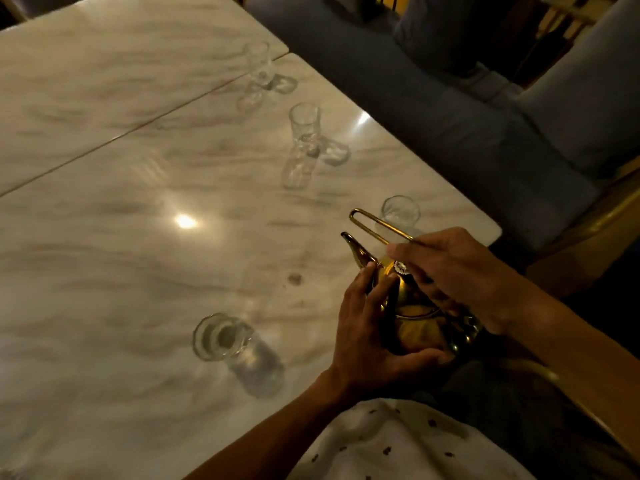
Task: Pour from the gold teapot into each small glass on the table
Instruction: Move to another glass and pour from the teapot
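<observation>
The gold teapot sits at the near right edge of the marble table, spout pointing up-left. My right hand grips its thin wire handle from above. My left hand cups the pot's left side, fingers spread against the body. Several small clear glasses stand on the table: one near left, one just behind the handle, one mid-table, one far back.
A seam runs diagonally between two marble table tops. A grey cushioned bench runs along the table's right side. A gold chair frame stands at the right. Bright lamp reflections lie on the tabletop.
</observation>
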Demonstrator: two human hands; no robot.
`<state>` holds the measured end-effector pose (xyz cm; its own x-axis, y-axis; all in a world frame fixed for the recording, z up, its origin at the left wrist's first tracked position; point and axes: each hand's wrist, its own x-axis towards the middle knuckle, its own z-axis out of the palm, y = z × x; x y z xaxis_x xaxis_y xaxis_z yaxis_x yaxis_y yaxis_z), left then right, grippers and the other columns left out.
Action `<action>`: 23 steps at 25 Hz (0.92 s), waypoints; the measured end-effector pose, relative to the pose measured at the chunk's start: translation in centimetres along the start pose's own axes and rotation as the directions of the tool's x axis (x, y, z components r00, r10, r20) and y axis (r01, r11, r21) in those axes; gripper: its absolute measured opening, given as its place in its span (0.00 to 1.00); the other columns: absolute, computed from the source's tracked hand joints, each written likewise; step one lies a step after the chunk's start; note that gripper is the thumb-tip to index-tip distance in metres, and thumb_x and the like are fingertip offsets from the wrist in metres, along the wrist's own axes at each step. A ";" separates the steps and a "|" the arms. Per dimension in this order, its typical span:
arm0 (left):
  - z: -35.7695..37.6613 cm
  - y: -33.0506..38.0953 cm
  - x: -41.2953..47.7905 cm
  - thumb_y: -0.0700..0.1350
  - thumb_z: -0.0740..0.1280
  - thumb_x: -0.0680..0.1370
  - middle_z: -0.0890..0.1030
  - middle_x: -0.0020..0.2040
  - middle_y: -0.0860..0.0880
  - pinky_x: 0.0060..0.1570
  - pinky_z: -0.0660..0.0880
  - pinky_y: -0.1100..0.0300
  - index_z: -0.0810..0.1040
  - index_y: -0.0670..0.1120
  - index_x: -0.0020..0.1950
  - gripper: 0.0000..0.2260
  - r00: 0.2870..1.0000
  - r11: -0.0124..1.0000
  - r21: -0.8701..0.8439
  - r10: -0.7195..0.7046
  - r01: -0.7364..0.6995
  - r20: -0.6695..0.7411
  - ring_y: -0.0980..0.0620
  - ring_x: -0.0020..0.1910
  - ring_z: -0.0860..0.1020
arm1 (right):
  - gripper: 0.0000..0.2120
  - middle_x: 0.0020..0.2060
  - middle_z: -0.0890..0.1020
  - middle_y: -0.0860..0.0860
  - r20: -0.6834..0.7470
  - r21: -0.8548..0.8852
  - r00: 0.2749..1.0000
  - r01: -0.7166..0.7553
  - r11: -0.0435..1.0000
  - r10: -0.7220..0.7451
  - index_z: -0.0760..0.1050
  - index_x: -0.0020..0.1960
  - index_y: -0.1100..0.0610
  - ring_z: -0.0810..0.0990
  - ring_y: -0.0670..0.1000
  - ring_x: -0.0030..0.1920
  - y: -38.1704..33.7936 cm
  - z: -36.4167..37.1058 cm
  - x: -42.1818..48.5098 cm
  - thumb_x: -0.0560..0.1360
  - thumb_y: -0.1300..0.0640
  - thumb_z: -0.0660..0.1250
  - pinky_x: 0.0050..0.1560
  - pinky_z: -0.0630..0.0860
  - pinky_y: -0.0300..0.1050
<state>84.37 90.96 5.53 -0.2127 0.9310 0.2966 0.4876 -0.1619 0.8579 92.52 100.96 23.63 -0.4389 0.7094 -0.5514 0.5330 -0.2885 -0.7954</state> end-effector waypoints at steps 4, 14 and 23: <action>3.9 1.5 3.9 0.65 0.76 0.65 0.63 0.79 0.40 0.71 0.71 0.38 0.57 0.55 0.79 0.48 0.998 0.999 0.009 -0.050 0.050 0.024 0.41 0.79 0.63 | 0.20 0.17 0.64 0.45 0.030 -0.025 0.999 -0.008 1.000 0.009 0.66 0.27 0.55 0.58 0.43 0.16 0.0 -5.5 2.3 0.76 0.51 0.62 0.17 0.57 0.34; 7.6 2.0 7.6 0.67 0.75 0.65 0.65 0.79 0.42 0.71 0.71 0.38 0.56 0.60 0.78 0.47 0.968 0.974 -0.061 -0.207 0.217 0.142 0.43 0.78 0.65 | 0.20 0.17 0.63 0.46 0.004 -0.056 0.994 -0.111 0.992 0.111 0.66 0.28 0.55 0.56 0.45 0.18 0.9 -9.8 6.7 0.77 0.50 0.62 0.21 0.55 0.35; 8.1 3.2 9.2 0.63 0.77 0.65 0.72 0.72 0.50 0.64 0.79 0.46 0.61 0.58 0.75 0.43 0.933 0.923 -0.185 -0.300 0.337 0.200 0.50 0.69 0.75 | 0.18 0.18 0.65 0.47 -0.021 -0.213 0.972 -0.233 0.949 0.234 0.67 0.32 0.56 0.59 0.45 0.16 -1.8 -10.6 9.3 0.77 0.49 0.61 0.19 0.58 0.33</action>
<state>90.82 101.70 7.58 -0.1751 0.9824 -0.0652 0.2217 0.1039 0.9696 95.10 114.90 22.59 -0.2865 0.6353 -0.7172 0.7623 -0.3023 -0.5723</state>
